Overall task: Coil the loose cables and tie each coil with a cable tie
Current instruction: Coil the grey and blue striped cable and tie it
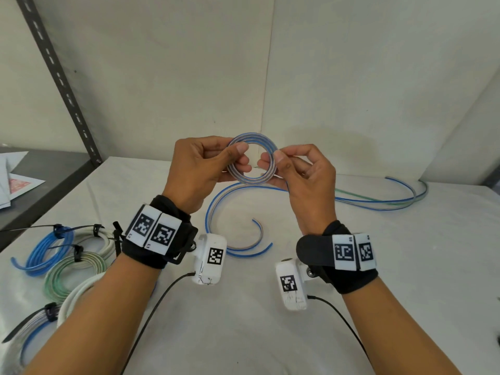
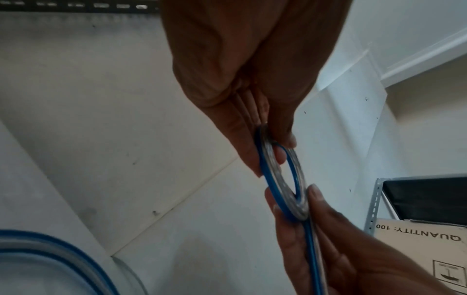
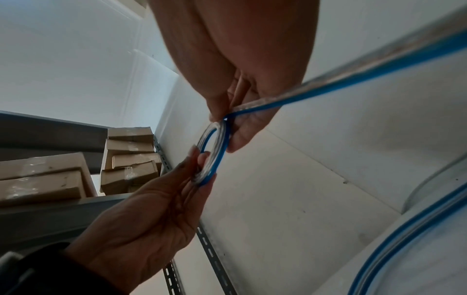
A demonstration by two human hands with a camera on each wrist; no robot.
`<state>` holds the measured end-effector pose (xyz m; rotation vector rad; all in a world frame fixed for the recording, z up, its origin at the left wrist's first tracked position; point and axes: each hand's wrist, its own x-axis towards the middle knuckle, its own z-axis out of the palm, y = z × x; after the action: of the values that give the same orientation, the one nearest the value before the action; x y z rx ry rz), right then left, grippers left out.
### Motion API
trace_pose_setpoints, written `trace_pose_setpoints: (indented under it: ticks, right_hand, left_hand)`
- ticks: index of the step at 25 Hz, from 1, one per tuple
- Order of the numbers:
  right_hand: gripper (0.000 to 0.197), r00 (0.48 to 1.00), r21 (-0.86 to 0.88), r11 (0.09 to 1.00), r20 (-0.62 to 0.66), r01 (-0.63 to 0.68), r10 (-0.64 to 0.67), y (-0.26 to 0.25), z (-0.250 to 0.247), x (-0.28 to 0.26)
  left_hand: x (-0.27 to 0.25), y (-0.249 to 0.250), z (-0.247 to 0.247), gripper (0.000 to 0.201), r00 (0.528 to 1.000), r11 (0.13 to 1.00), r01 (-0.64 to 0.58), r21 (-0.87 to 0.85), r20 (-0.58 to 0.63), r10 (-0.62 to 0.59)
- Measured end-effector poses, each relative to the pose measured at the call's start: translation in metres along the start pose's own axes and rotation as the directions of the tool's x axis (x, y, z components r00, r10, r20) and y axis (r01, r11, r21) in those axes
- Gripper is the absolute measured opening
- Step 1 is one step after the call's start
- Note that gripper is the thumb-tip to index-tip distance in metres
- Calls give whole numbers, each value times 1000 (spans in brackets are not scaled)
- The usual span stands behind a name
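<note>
White bench below; both hands pinch a half-wound cable coil. Next: wind in the loose tail.

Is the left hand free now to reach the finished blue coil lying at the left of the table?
Probably not yet. The left hand pinches the small coil, which the right hand pinches too. Nothing blocks the way to the blue coil; only its grip is occupied.
</note>
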<state>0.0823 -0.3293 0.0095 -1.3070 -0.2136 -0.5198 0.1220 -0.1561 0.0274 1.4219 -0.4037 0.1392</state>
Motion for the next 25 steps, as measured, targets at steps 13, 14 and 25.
trace_pose_setpoints:
  ticks: [13, 14, 25]
  right_hand:
    - [9, 950, -397, 909, 311, 129, 1, 1, -24, 10]
    - [8, 942, -443, 883, 336, 155, 3, 1, -23, 9]
    - [7, 991, -217, 975, 137, 37, -7, 10, -3, 1]
  left_hand:
    - [-4, -7, 16, 58, 860, 918, 383, 101, 324, -395]
    - [-5, -9, 19, 58, 861, 914, 374, 158, 307, -406]
    - [-3, -4, 20, 51, 964, 969, 246, 31, 95, -248]
